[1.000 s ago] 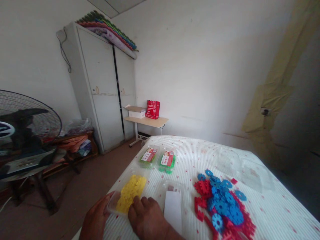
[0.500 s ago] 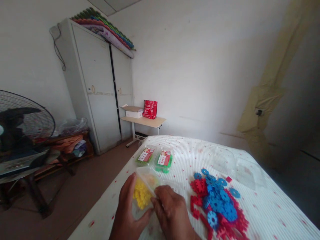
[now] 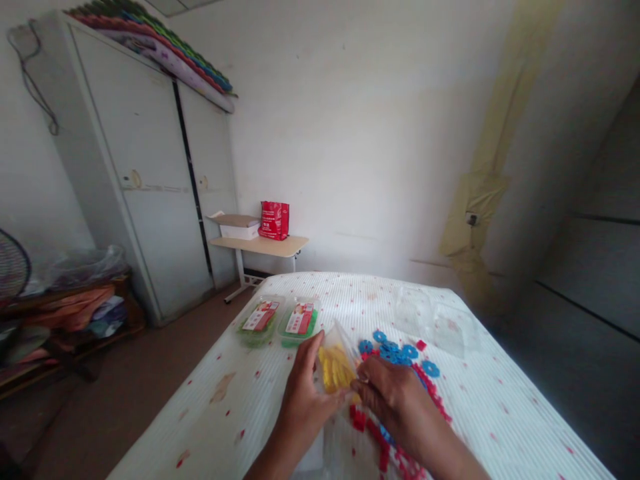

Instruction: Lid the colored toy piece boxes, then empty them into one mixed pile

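Observation:
My left hand (image 3: 306, 387) is wrapped around the left side of a clear plastic box (image 3: 336, 333). Yellow plastic pieces (image 3: 336, 368) show inside it, and the box is tilted. The fingers of my right hand (image 3: 393, 393) pinch the right edge of the same box; whether they grip the lid or the rim, I cannot tell. Beyond and partly under my right arm lie loose blue notched discs (image 3: 394, 352) and red plastic pieces (image 3: 358, 417). My forearm hides part of that pile.
Two closed clear boxes, one with dull green pieces (image 3: 259, 321) and one with bright green pieces (image 3: 300, 323), stand at the table's far left. Clear plastic containers (image 3: 447, 330) lie at the far right. A side table (image 3: 283, 247) holds a red bag (image 3: 275, 220).
My view has turned to the right. Both hands have carried the box with the yellow pieces rightward, closer to the blue and red pile, and it is tilted more upright.

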`<state>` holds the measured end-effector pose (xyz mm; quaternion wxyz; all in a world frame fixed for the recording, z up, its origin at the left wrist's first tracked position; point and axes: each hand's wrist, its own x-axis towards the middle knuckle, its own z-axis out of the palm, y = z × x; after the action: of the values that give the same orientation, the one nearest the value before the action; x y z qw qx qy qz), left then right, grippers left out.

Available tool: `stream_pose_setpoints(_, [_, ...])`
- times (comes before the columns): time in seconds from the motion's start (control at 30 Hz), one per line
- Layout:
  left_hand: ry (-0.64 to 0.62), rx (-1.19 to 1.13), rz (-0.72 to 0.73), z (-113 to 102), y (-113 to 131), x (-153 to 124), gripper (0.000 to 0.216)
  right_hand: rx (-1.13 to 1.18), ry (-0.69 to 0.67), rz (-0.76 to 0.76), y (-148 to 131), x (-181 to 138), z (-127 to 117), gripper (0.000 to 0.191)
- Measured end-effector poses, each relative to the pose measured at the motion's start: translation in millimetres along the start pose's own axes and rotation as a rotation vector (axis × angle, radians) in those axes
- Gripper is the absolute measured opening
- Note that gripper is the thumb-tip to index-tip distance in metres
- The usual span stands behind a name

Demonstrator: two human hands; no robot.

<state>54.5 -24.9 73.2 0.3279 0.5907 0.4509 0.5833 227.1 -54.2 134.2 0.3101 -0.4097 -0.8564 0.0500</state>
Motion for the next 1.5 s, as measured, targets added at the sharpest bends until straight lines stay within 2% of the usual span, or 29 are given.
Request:
stream_pose_setpoints(0.1, [-0.094, -0.043, 0.000, 10.1, -5.9, 4.5, 0.077, 0.019, -0.069, 0.043, 5.5, -3.7, -14.2, 0.024])
stream_pose_setpoints(0.2, [-0.168, -0.098, 0.005, 16.4, -7.8, 10.1, 0.075, 0.035, -0.130, 0.116, 7.6, -2.9, -18.3, 0.022])
stream_pose_setpoints(0.33, [-0.175, -0.231, -0.087, 22.3, -15.5, 18.8, 0.076, -0.172, -0.123, 0.203, 15.7, 0.5, -7.3, 0.008])
stream_pose_setpoints(0.43, [-0.171, -0.413, -0.199, 22.3, -23.9, 24.2, 0.083, -0.328, -0.148, 0.276, 28.1, -4.3, 1.2, 0.015])
stream_pose_setpoints(0.5, [-0.162, -0.531, -0.253, 20.4, -27.2, 26.2, 0.082, -0.333, -0.165, 0.320, 36.9, -12.4, 2.2, 0.014])
stream_pose_setpoints(0.6, [-0.112, -0.638, -0.295, 18.6, -28.1, 26.5, 0.073, -0.219, -0.156, 0.343, 47.0, -26.9, -1.7, 0.011])
stream_pose_setpoints(0.67, [-0.065, -0.681, -0.329, 20.2, -27.1, 25.5, 0.071, -0.123, -0.152, 0.306, 50.9, -34.9, -4.1, 0.010])
stream_pose_setpoints(0.83, [0.042, -0.835, -0.374, 35.8, -19.9, 18.6, 0.064, 0.112, -0.051, 0.234, 52.5, -42.8, 0.1, 0.019])
stream_pose_setpoints(0.93, [-0.024, -0.899, -0.375, 49.6, -14.9, 8.8, 0.050, 0.203, 0.066, 0.242, 46.5, -41.0, 4.2, 0.023])
stream_pose_setpoints(1.07, [-0.143, -0.950, -0.455, 63.4, -10.7, -7.3, 0.037, 0.175, 0.104, 0.211, 33.7, -37.4, 9.9, 0.024])
stream_pose_setpoints(1.23, [-0.157, -1.009, -0.554, 63.8, -5.8, -15.9, 0.047, 0.092, 0.120, 0.121, 26.6, -35.7, 20.3, 0.021])
stream_pose_setpoints(1.33, [-0.172, -0.994, -0.539, 61.4, -6.9, -14.3, 0.050, 0.170, 0.069, 0.130, 24.8, -34.5, 20.6, 0.022])
stream_pose_setpoints(1.5, [-0.201, -0.938, -0.475, 60.4, -16.6, -8.7, 0.043, 0.523, -0.046, 0.300, 27.0, -32.7, 17.7, 0.028])
